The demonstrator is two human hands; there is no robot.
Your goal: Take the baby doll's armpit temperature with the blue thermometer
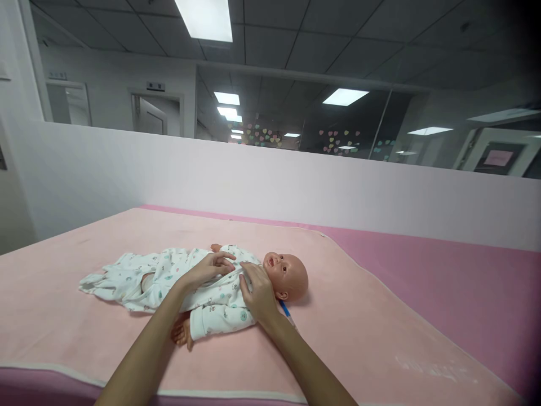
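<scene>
Doll [291, 276] inside patterned suit [222, 294]; left fingers [222, 261] loosely curled, right fingers [253, 273] spread, both at its chest

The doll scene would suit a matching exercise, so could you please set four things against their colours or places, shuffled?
1. Printed clothing
2. Sheet
3. Left hand
4. Right hand

A. Pale pink, spread beneath the doll
B. Next to the doll's head, at its upper body
C. White with small coloured motifs
D. Over the doll's front, farther from its head than the other hand

Pairs: 1-C, 2-A, 3-D, 4-B
</scene>
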